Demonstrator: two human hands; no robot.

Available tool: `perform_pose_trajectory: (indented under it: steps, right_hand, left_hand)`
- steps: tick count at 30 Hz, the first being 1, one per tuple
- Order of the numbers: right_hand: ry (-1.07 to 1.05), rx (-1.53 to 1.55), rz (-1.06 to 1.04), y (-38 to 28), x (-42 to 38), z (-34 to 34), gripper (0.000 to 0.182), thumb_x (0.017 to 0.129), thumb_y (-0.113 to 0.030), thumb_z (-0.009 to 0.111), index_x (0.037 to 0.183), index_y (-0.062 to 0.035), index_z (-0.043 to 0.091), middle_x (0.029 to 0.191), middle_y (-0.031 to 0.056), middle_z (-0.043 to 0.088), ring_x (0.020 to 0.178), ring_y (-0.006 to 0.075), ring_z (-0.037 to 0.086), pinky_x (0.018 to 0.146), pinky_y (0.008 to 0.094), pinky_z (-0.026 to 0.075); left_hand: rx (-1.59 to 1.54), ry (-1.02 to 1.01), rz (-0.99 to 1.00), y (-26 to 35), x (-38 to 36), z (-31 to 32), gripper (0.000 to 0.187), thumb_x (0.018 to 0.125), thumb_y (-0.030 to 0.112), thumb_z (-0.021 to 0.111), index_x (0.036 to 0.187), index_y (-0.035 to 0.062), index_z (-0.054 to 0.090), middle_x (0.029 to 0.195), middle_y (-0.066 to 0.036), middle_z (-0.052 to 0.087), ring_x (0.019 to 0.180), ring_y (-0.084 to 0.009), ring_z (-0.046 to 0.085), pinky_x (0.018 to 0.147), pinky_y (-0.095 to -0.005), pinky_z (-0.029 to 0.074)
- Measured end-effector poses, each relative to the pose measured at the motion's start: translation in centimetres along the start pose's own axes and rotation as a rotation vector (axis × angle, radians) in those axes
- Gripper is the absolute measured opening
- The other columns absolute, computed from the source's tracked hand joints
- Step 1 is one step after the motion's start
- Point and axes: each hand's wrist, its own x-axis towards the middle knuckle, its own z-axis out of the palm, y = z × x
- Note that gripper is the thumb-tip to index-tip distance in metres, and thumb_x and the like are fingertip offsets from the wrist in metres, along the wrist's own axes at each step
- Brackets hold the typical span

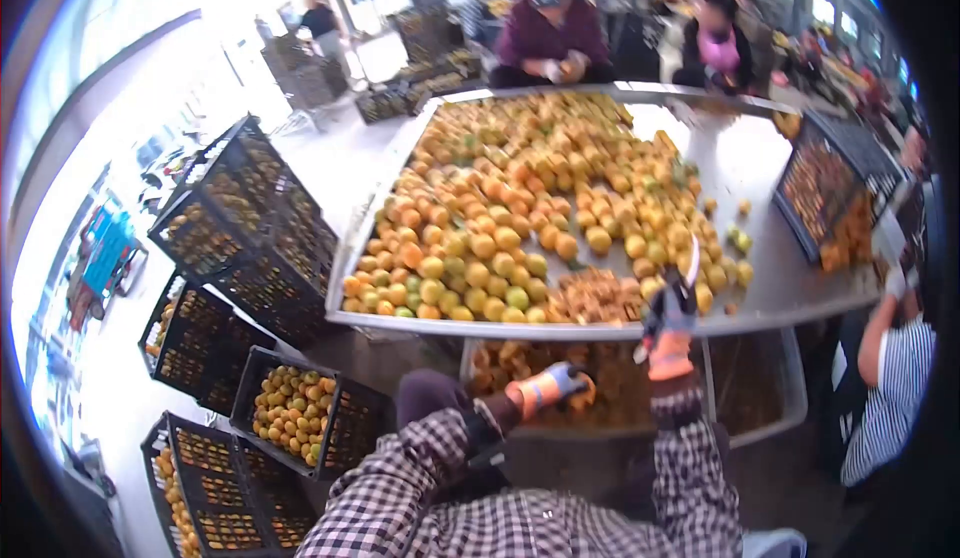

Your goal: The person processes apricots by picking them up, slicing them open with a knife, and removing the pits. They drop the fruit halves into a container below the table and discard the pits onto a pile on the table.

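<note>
My left hand (pixel 548 390), in an orange and grey glove with dark fingertips, is closed round a brownish-orange piece of citrus peel (pixel 588 394). It hangs over a lower bin (pixel 470 360) holding similar pieces. At the table's near edge my right hand (pixel 670 330), gloved the same way, grips a knife (pixel 693 260) whose pale blade points up; the handle is mostly covered by the fingers. Just beyond it lie loose yellow-orange citrus fruits (pixel 482 246) and a small heap of peel (pixel 592 296).
The raised metal table (pixel 765 276) has a rim along its near edge. Black crates of fruit (pixel 300 398) stand at my left. A tilted crate (pixel 822 183) rests on the table at right. People sit opposite (pixel 553 33), and a striped sleeve (pixel 895 388) is at my right.
</note>
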Motion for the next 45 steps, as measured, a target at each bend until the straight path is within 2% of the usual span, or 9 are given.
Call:
perform_pose_trajectory:
  steps: [3,4,6,8,16,20,26,35,45]
  right_hand:
    - [0.002,0.023,0.044,-1.2,-1.7,0.3,0.012,0.095,-0.027,0.058,0.1,-0.0166,0.06,0.056,-0.0072,0.043,0.037,0.0039,0.034,0.032,0.0219,0.026]
    - [-0.009,0.071,0.026,-0.6,-0.9,-0.3,0.015,0.095,-0.027,0.058,0.104,-0.015,0.06,0.059,-0.006,0.046,0.036,0.0047,0.036,0.032,0.0215,0.027]
    - [0.001,0.009,-0.089,0.5,0.5,-1.3,0.021,0.097,-0.026,0.056,0.109,-0.0099,0.06,0.062,-0.0015,0.052,0.035,0.0071,0.041,0.03,0.0221,0.031]
    - [0.01,0.027,-0.058,-0.2,0.3,-1.1,0.021,0.098,-0.026,0.055,0.11,-0.0094,0.06,0.063,-0.0004,0.054,0.035,0.0076,0.042,0.029,0.0223,0.031]
    - [0.034,0.078,-0.026,-0.4,0.7,-1.0,0.02,0.098,-0.026,0.054,0.109,-0.0108,0.062,0.061,-0.0014,0.051,0.034,0.0071,0.038,0.03,0.0222,0.029]
    - [0.023,0.056,-0.002,-0.5,0.6,-1.1,0.022,0.099,-0.025,0.051,0.111,-0.0083,0.059,0.063,-0.0005,0.052,0.034,0.0074,0.038,0.031,0.022,0.029]
    - [-0.019,0.039,-0.026,0.1,0.8,-1.1,0.024,0.099,-0.024,0.05,0.115,-0.0068,0.057,0.064,-0.0006,0.052,0.035,0.0068,0.039,0.03,0.0217,0.031]
    - [0.031,0.108,0.063,0.2,1.9,-0.3,0.017,0.097,-0.022,0.057,0.107,-0.0084,0.061,0.061,0.0021,0.056,0.035,0.0079,0.04,0.031,0.0223,0.029]
    - [-0.188,-0.215,0.155,1.4,0.9,0.3,0.017,0.09,-0.006,0.065,0.107,-0.004,0.061,0.078,0.0001,0.064,0.068,0.0044,0.058,0.058,0.0189,0.046]
  left_hand:
    - [-0.108,-0.173,-0.088,-7.5,2.3,-0.4,0.046,0.09,0.022,0.05,0.134,0.0086,0.05,0.14,-0.008,0.049,0.13,-0.0231,0.043,0.108,-0.0385,0.036]
    - [-0.436,0.022,-0.161,-11.6,4.8,0.7,0.028,0.091,0.038,0.056,0.107,0.0169,0.065,0.104,-0.004,0.065,0.098,-0.021,0.06,0.078,-0.0332,0.048]
    - [-0.778,0.222,-0.536,3.2,-1.3,-0.4,0.028,0.092,0.036,0.056,0.108,0.0154,0.064,0.102,-0.004,0.065,0.094,-0.0203,0.059,0.078,-0.0339,0.048]
    - [-0.614,0.236,0.098,-7.0,4.2,0.3,0.028,0.095,0.033,0.053,0.112,0.0126,0.063,0.105,-0.005,0.066,0.093,-0.0202,0.059,0.081,-0.0358,0.048]
    - [-0.798,0.011,-0.26,-4.1,1.7,-0.3,0.031,0.091,0.019,0.061,0.119,0.0053,0.059,0.098,-0.01,0.067,0.079,-0.0196,0.067,0.062,-0.0332,0.056]
    - [-0.106,0.067,0.432,3.9,0.5,-3.2,0.023,0.088,0.01,0.065,0.111,0.005,0.067,0.089,-0.006,0.068,0.077,-0.0179,0.067,0.065,-0.0316,0.055]
    - [0.504,0.863,0.372,5.5,7.8,-15.2,0.031,0.075,0.008,0.071,0.106,0.0109,0.07,0.095,-0.009,0.071,0.085,-0.0263,0.068,0.08,-0.0351,0.053]
    - [1.318,0.498,0.043,6.5,15.1,-18.8,0.051,0.071,0.013,0.069,0.12,0.0198,0.061,0.119,-0.01,0.059,0.113,-0.0315,0.055,0.097,-0.0421,0.044]
    - [-0.533,0.327,0.371,5.8,6.4,-16.2,0.062,0.075,-0.002,0.075,0.131,0.0018,0.05,0.116,-0.008,0.062,0.093,-0.015,0.064,0.077,-0.0297,0.057]
